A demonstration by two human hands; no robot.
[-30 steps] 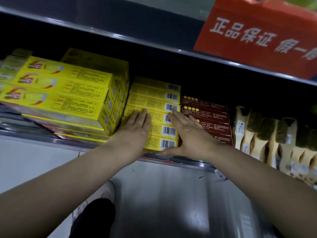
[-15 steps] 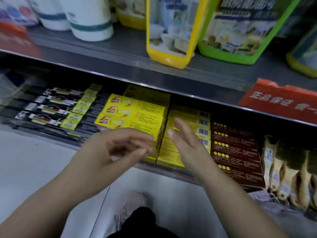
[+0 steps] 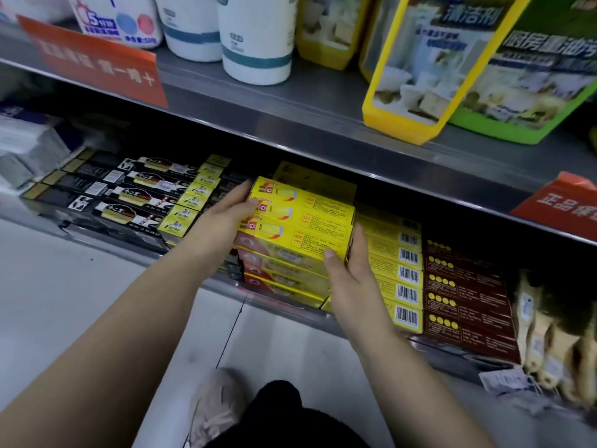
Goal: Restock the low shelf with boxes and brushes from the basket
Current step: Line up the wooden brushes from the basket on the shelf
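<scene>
head view: both hands clamp a stack of yellow boxes [image 3: 300, 227] on the low shelf [image 3: 213, 284], at its front edge, abt mid-length. left hand [image 3: 223, 221] grip wraps the stack's left end, thumb on the top face. right hand [image 3: 352, 279] grip pinches the right end, thumb in front, fingers tucked btwn stack & barcode boxes [image 3: 397, 273]. brushes [image 3: 555, 344] stand toward the shelf's right end.

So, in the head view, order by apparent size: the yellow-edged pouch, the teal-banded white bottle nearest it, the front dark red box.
1. Yellow-edged pouch.
2. Teal-banded white bottle.
3. Front dark red box.
Top edge crops the first two, so real sizes stay unsure.
</scene>
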